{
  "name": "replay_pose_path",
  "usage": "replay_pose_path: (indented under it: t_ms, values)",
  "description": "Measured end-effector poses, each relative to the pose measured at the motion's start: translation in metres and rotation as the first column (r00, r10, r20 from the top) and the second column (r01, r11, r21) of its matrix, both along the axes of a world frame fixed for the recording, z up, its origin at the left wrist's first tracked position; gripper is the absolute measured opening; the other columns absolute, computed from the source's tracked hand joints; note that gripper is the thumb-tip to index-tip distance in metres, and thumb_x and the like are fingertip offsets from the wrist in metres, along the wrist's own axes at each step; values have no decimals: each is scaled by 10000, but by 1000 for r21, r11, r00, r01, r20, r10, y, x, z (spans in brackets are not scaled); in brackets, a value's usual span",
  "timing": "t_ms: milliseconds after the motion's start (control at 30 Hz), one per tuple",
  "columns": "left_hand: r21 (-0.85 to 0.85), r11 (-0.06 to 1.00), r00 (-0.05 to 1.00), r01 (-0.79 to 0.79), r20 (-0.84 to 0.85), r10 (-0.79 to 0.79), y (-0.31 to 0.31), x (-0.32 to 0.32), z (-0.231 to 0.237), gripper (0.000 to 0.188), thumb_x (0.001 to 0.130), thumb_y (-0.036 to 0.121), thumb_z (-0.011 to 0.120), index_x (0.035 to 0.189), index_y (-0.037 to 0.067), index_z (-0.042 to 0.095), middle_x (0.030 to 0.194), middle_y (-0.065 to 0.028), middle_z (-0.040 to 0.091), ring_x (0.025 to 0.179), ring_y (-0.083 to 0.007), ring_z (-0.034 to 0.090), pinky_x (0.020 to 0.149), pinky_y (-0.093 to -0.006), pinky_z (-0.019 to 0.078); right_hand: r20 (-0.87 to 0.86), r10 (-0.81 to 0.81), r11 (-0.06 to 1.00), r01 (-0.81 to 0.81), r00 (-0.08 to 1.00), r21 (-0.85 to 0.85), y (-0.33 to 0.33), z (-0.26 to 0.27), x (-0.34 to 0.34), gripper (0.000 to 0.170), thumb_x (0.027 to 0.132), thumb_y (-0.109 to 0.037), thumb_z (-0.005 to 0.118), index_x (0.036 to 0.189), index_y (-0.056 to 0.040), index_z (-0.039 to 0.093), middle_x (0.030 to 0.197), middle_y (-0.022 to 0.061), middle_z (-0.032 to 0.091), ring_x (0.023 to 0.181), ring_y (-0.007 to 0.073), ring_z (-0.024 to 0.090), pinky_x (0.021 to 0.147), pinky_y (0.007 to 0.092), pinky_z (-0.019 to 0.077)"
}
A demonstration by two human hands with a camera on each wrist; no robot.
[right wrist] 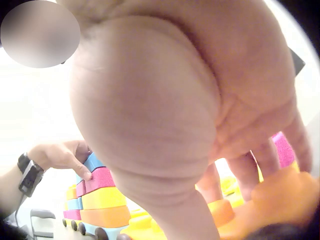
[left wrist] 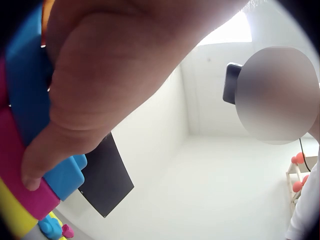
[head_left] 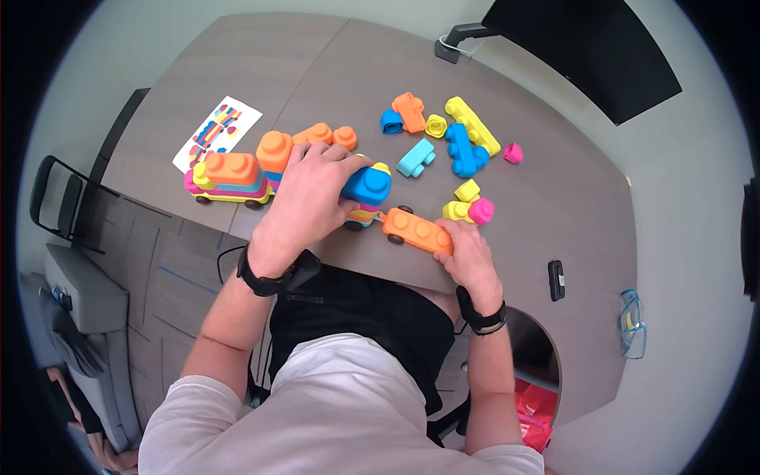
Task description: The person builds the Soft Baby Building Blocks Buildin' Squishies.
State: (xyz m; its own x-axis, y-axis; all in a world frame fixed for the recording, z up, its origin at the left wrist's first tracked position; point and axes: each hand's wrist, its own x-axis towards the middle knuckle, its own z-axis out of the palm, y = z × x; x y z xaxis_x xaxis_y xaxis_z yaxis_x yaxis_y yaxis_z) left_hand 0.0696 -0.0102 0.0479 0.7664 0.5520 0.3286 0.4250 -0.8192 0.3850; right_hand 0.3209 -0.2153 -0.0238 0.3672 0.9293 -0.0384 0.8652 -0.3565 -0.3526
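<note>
A toy train of soft stacking blocks stands along the table's near edge. My left hand [head_left: 317,188] grips the stacked middle car, with the thumb against its pink block [left wrist: 19,161] and a blue block [head_left: 369,185] showing beside the fingers. To its right is a flat orange wagon base [head_left: 412,229] with round studs and dark wheels, its front end right at the middle car's hitch. My right hand [head_left: 471,255] holds the wagon base by its right end, thumb on the near side, fingers on the far side. The left front car [head_left: 229,176] is pink, yellow, blue and orange.
Loose blocks lie beyond the right hand: a yellow bar [head_left: 473,127], a blue wheeled base [head_left: 462,150], a light blue piece [head_left: 416,158] and several smaller ones. A picture sheet [head_left: 218,133] lies at left. A black device [head_left: 557,280] and glasses [head_left: 632,324] are at right.
</note>
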Motion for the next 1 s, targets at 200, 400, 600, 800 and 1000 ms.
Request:
replay_pose_path:
  t_ms: [200,400,600,800,1000]
  values:
    - [75,997,1000,-2,12,2,-1,3,-9,654,747,111,954,1373,116,768,1265,-85,744,1237,-317,654,1138,-461,449,156,7,999,-2,988,-32,4,29,-6,481,905,-104,821,1377,-147,737,1332,131,761,1260,391,704,1056,518,581]
    - [34,999,1000,9,18,-9,-2,2,-10,647,755,135,978,1372,125,783,1208,-66,735,1199,-297,647,1143,-469,439,175,-286,957,272,942,99,90,82,56,357,963,-280,817,1265,-98,765,1259,139,798,1204,386,753,976,535,617]
    - [57,998,1000,0,0,0,1,3,-9,650,750,150,987,1368,133,786,1206,-65,731,1190,-294,647,1129,-461,441,419,-130,966,209,899,-150,171,34,102,663,927,-407,880,1466,-104,639,1307,186,783,1246,385,753,1014,526,622]
    - [80,997,999,9,43,-13,1,-1,-11,647,734,155,997,1344,134,782,1205,-58,725,1200,-297,648,1129,-462,441,441,-71,945,202,895,-257,194,13,128,656,891,-308,890,1463,-106,639,1309,205,781,1244,408,757,1037,528,632]
    - [57,998,1000,12,3,-13,3,-6,-9,616,737,131,987,1316,135,774,1203,-58,726,1217,-297,650,1139,-468,440,36,-214,960,217,976,-175,158,76,103,768,882,-204,874,1590,-83,602,1307,216,786,1233,372,770,1020,489,634]
